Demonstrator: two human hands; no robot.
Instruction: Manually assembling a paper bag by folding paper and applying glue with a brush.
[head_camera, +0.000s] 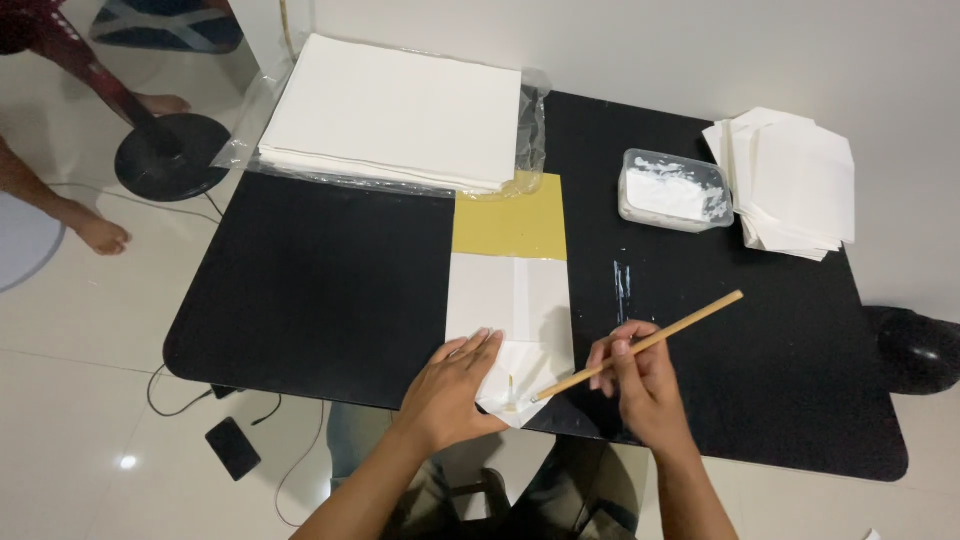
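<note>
My left hand (452, 390) lies flat, fingers spread, on the folded white paper (512, 320) at the black table's (310, 290) near edge. My right hand (640, 385) pinches a wooden stick (640, 346), its tip apparently touching the fold (paste tub (675, 190) well beyond).

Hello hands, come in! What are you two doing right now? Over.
Left hand flat, pressing folded white paper. Right hand grips wooden stick, tip on paper's bottom flap. Tub of white paste stands apart; nothing blocking.
</note>
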